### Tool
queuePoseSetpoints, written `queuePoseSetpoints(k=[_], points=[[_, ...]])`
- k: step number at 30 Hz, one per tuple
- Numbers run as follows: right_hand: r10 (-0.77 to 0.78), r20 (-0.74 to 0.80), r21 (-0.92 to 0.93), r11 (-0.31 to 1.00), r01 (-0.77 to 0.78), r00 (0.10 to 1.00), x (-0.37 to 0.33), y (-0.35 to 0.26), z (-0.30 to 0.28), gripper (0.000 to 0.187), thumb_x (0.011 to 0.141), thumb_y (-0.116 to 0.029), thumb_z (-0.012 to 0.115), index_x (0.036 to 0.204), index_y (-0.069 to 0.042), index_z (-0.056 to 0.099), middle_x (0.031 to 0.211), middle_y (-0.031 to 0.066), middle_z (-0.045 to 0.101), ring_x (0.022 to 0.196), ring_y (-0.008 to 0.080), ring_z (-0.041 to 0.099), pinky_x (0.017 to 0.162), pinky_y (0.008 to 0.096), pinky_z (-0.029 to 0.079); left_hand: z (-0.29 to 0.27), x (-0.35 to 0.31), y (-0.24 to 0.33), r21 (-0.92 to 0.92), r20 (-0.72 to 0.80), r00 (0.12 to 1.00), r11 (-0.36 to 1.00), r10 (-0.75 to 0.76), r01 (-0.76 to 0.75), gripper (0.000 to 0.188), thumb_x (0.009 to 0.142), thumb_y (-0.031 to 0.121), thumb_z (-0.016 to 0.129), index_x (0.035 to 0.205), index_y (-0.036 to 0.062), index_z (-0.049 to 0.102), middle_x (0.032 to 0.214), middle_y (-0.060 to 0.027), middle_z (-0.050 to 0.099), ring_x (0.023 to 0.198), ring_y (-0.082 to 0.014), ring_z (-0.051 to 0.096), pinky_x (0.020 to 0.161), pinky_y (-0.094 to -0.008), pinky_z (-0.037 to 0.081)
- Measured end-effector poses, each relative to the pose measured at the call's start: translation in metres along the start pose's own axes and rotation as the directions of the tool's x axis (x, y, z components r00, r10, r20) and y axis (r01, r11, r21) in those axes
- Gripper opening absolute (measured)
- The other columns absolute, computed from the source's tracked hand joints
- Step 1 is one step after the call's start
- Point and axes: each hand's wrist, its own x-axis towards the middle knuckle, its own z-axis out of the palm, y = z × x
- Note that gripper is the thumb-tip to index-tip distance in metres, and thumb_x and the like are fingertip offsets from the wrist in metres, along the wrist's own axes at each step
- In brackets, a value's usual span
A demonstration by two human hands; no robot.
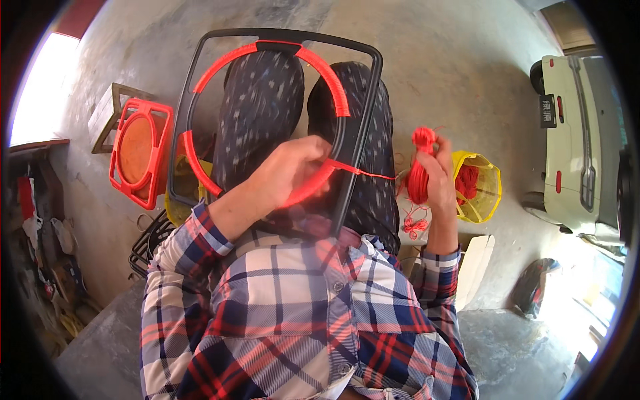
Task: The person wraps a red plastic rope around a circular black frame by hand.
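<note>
Across my thighs rests a black rectangular frame with a round ring inside it. Red cord is wound tightly over several stretches of that ring, while other parts show bare black. My left hand is closed around the ring's lower right section, its fingertips partly hidden and slightly blurred. From the ring's right side a red strand runs over the frame's edge towards my right hand. That hand grips a long bundle of red cord, held beside my right thigh.
A yellow basket with more red cord stands at the right, a small tangle of red cord near it. On the left, a red frame leans by a box-like stool. A pale vehicle is parked far right.
</note>
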Motion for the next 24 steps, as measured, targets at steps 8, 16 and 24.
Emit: queuePoseSetpoints(k=[8,16,24], points=[[-0.693,0.486,-0.519,0.261,0.814,0.532,0.005,-0.078,0.096,0.043,0.063,-0.022,0.08,0.1,-0.015,0.061,0.111,0.0028,0.06,0.101,0.0241,0.059,0.08,0.0411,0.047,0.017,-0.002,-0.004,0.167,-0.093,0.806,0.807,0.585,-0.567,0.045,0.086,0.012,0.046,0.13,0.0001,0.045,0.113,-0.0076,0.056,0.101,-0.017,0.055,0.091,-0.03,0.043],[-0.517,0.331,-0.525,0.594,0.609,0.789,-0.008,-0.023,0.054,0.036,0.063,-0.025,0.083,0.088,-0.009,0.063,0.102,0.0083,0.059,0.093,0.0304,0.057,0.08,0.042,0.046,0.014,-0.004,0.007,-0.078,-0.215,0.967,0.984,0.138,-0.158,0.056,0.074,-0.008,0.049,0.129,0.0033,0.046,0.112,-0.0133,0.061,0.082,-0.0198,0.066,0.057,-0.0333,0.057],[-0.51,0.298,-0.382,0.711,0.59,0.807,-0.017,-0.024,0.066,0.036,0.061,-0.012,0.072,0.095,-0.005,0.068,0.114,0.0107,0.056,0.103,0.0314,0.053,0.089,0.0403,0.044,0.016,-0.007,0.01,-0.262,0.066,0.983,0.954,0.171,-0.148,0.034,0.088,0.012,0.054,0.12,-0.0015,0.053,0.097,-0.0135,0.067,0.074,-0.0226,0.067,0.056,-0.0324,0.056]])
